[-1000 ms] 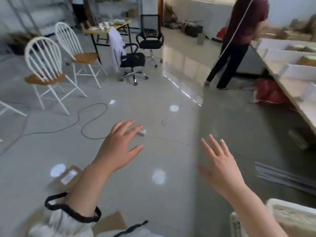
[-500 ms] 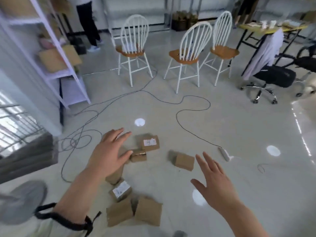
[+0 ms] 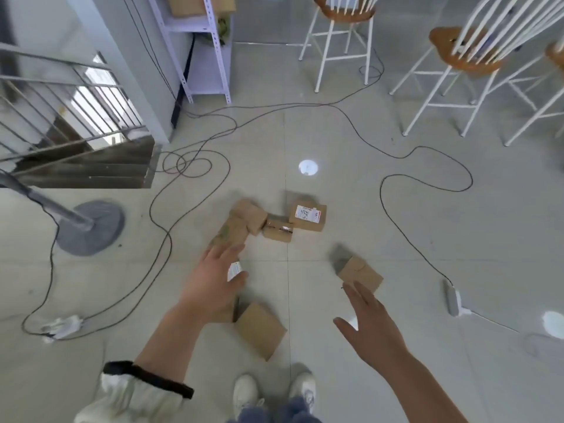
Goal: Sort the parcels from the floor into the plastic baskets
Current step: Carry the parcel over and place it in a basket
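Several brown cardboard parcels lie on the pale tiled floor in front of my feet. One with a white label (image 3: 308, 217) sits farthest, beside a small taped one (image 3: 278, 231) and a tumbled pair (image 3: 248, 218). A flat parcel (image 3: 260, 329) lies nearest my shoes, and another (image 3: 360, 273) lies to the right. My left hand (image 3: 213, 283) hovers with fingers spread above a labelled parcel (image 3: 234, 270), mostly hiding it. My right hand (image 3: 370, 325) is open, fingertips just short of the right parcel. No plastic basket is in view.
Black cables (image 3: 171, 236) loop over the floor around the parcels, ending in a power strip (image 3: 453, 299). A fan base (image 3: 88, 227) stands at left, a stair railing (image 3: 70, 117) and white shelf (image 3: 207, 47) behind it. White chairs (image 3: 454, 74) stand at the back right.
My view has swung left and tilted down onto the parcels. Both open hands have dropped lower toward them, left over the labelled one, right near the right one.
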`<state>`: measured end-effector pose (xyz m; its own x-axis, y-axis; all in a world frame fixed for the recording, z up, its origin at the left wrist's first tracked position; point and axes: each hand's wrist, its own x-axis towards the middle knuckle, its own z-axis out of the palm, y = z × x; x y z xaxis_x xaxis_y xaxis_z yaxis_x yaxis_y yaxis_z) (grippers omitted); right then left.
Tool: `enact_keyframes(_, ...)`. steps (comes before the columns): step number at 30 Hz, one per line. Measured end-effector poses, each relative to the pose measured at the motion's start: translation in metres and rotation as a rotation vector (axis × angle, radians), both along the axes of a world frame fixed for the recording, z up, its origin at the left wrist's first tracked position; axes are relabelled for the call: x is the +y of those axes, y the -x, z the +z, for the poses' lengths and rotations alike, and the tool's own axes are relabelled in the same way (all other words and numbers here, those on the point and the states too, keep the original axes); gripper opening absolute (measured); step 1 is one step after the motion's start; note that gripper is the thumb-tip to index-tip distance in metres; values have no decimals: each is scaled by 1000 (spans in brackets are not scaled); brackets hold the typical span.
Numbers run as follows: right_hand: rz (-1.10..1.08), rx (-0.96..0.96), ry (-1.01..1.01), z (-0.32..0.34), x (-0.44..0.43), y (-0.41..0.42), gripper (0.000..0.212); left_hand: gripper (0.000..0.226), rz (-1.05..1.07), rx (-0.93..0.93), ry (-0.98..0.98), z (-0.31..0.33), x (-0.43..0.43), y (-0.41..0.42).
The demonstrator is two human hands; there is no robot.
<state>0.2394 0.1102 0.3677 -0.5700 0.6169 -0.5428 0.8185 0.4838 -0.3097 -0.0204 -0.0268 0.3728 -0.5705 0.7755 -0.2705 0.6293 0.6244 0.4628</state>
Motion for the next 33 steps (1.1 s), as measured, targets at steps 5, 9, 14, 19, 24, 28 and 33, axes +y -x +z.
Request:
enact_keyframes(5, 37, 0, 148, -141, 5, 47, 64, 53, 16, -73, 101, -140, -1, 11)
enact_keyframes(9, 97, -95, 298, -295, 4, 72, 65, 54, -78, -171, 235, -288, 6, 9)
enact_keyframes(14, 107, -308, 438, -486, 7, 85, 62, 60, -302, -151, 452, -481, 6, 7)
enact_keyframes(19, -325, -619, 877, -607, 20, 95, 75, 78, -455, 7, 649, -608, 8, 21)
enact_keyframes(24, -556, -575, 1215, -655, 3, 96, 72, 86, -391, -218, 573, -647, 5, 32)
enact_keyframes(28, -602, -533, 1230, -655, -5, 98, 70, 74, -389, -184, 549, -649, 2, 31)
enact_keyframes(33, -475, -400, 1117, -630, 20, 110, 62, 46, -125, -260, 425, -626, 21, 44)
